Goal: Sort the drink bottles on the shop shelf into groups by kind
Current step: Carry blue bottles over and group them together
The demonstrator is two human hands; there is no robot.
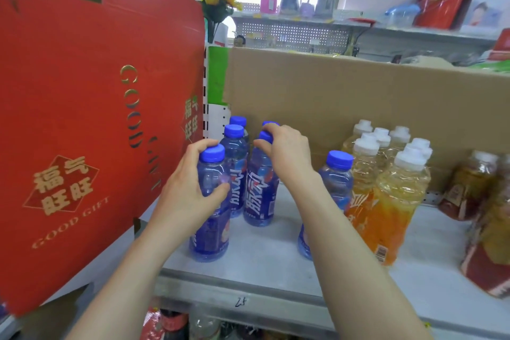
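Blue bottles (338,176), six, each of two gripped by left hand (190,193) and right hand (287,152); seven white-capped orange bottles (392,201)

Blue-capped bottles (234,171) left of white-capped bottles (386,174) (touching)

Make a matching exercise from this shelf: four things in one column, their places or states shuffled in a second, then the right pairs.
Things
1. left hand
2. right hand
3. lone blue-capped bottle
4. red gift box

Places or states
A. stands beside the orange drink bottles
B. fills the left of the view
C. wraps the body of the nearest blue bottle
D. grips the cap of a blue bottle further back

Pairs: 1-C, 2-D, 3-A, 4-B
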